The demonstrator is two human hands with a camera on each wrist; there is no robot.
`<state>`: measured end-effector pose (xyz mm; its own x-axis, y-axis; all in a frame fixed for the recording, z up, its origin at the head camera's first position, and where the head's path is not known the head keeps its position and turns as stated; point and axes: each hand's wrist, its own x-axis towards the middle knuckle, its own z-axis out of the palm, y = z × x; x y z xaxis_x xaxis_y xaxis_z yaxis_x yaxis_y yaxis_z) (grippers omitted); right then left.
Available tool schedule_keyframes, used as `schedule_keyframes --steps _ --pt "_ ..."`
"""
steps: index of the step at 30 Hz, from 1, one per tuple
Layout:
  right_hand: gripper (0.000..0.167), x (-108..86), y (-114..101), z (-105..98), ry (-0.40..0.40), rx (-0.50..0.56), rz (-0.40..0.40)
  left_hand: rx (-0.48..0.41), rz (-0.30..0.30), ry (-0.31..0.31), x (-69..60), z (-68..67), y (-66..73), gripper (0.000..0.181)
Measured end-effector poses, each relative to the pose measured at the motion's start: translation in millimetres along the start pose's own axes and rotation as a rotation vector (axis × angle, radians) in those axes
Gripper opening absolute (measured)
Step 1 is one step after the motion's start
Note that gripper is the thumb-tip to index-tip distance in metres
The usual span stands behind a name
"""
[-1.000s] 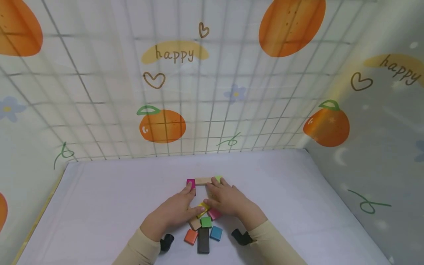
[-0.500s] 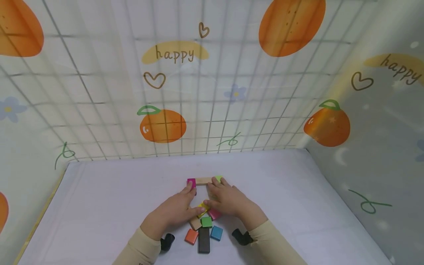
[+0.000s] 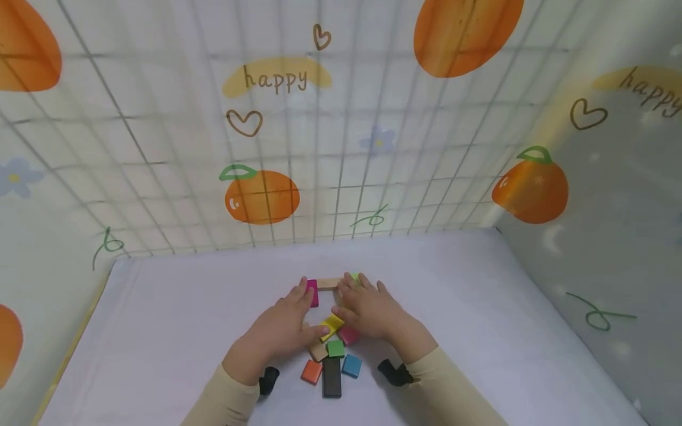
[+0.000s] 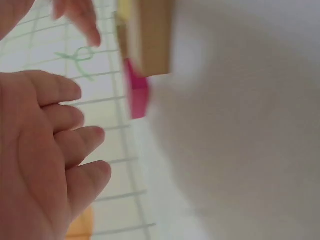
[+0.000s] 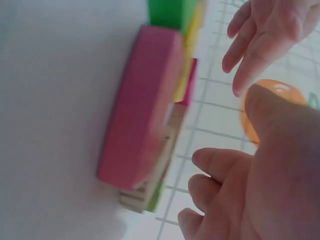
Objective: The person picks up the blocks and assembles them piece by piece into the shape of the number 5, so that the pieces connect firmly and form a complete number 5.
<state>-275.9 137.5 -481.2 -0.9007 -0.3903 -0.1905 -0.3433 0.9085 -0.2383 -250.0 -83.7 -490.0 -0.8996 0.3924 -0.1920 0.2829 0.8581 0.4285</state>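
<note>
Small coloured blocks lie on the white surface in a figure-like layout. My left hand (image 3: 279, 328) hovers at the left side, fingers loosely extended, beside a magenta block (image 3: 313, 293). My right hand (image 3: 375, 310) is over the right side, partly covering a light green block (image 3: 355, 277) and a pink block (image 3: 348, 336). Between the hands are a wooden block (image 3: 328, 284) and a yellow block (image 3: 333, 325). In the left wrist view, the left palm (image 4: 35, 145) faces the blocks without touching them. The right wrist view has the right fingers apart from the pink block (image 5: 142, 107).
Nearer me lie a green block (image 3: 335, 348), a tan block (image 3: 318, 352), an orange block (image 3: 311, 372), a blue block (image 3: 352, 365) and a long black block (image 3: 332, 378). Printed curtains with a wire grid (image 3: 341, 186) stand behind the table (image 3: 176, 319).
Both hands have lifted slightly from the blocks, and the left fingers have come off the magenta block's top. The head view has shifted a little; the layout looks the same.
</note>
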Motion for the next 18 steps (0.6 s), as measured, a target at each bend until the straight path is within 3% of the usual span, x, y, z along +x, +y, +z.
schedule_keyframes --steps 6,11,14,18 --pt "0.068 -23.5 -2.4 0.6 -0.033 0.041 -0.036 -0.009 -0.026 -0.072 -26.0 -7.6 14.5 0.091" --pt "0.065 -43.9 2.2 6.8 -0.024 0.057 -0.012 0.104 0.040 -0.138 -35.7 16.0 24.7 0.091" --pt "0.064 -48.7 6.1 10.2 -0.021 0.076 0.003 0.183 0.067 -0.122 -38.9 28.2 28.3 0.092" --pt "0.066 -49.6 6.9 18.8 -0.037 0.091 0.002 0.264 0.067 -0.062 -45.2 34.1 32.9 0.090"
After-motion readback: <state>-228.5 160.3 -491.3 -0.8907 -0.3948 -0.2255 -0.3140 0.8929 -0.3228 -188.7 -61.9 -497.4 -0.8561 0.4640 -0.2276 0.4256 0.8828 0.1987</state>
